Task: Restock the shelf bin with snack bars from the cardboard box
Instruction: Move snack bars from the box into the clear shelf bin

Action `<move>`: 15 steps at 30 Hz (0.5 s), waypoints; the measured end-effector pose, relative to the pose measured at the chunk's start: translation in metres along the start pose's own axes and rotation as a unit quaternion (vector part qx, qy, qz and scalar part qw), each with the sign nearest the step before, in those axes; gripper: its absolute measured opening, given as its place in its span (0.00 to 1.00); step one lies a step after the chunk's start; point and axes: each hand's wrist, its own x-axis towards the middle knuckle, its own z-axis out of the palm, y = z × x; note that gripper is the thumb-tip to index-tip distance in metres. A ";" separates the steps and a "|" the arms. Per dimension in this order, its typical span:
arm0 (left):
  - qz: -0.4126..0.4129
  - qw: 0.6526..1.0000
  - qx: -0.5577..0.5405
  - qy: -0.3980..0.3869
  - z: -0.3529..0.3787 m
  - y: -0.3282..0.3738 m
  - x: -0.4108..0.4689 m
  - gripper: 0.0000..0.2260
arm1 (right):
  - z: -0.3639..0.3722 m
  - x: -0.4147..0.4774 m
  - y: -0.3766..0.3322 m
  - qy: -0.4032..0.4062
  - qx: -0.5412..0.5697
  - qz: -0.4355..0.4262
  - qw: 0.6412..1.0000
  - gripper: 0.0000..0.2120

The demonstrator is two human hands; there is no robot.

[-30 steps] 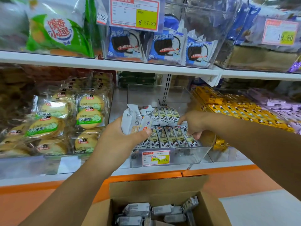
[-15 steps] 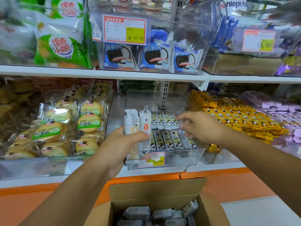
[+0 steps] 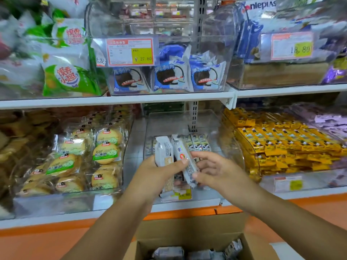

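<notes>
The right hand (image 3: 216,171) has withdrawn from the shelf bin (image 3: 174,121) — its fingers (image 3: 202,155) now apparently pinch a held snack bar (image 3: 185,160).

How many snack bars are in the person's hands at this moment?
2. One snack bar stands upright in the left hand. A tilted bar leans beside it, pinched by the right hand. More may be hidden behind the hands.

Both bare forearms are reaching up from the lower edge, converging at frame centre. Left hand (image 3: 159,177) is gripping two upright snack bars (image 3: 164,152), thumb pressing across their fronts. Right hand (image 3: 217,173) is pinching the right bar's lower end between thumb and curled fingers.
</notes>
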 end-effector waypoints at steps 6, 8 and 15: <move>0.026 0.999 -0.004 0.028 -0.008 0.005 0.005 0.07 | 0.001 0.003 0.009 0.025 -0.123 -0.043 0.991 0.21; 0.021 0.999 -0.011 0.030 -0.010 0.003 0.006 0.07 | 0.005 0.002 0.011 0.045 -0.169 -0.068 0.982 0.21; -0.002 0.996 -0.093 -0.010 -0.024 0.005 0.006 0.13 | 0.005 0.004 0.001 0.016 -0.047 -0.013 0.999 0.15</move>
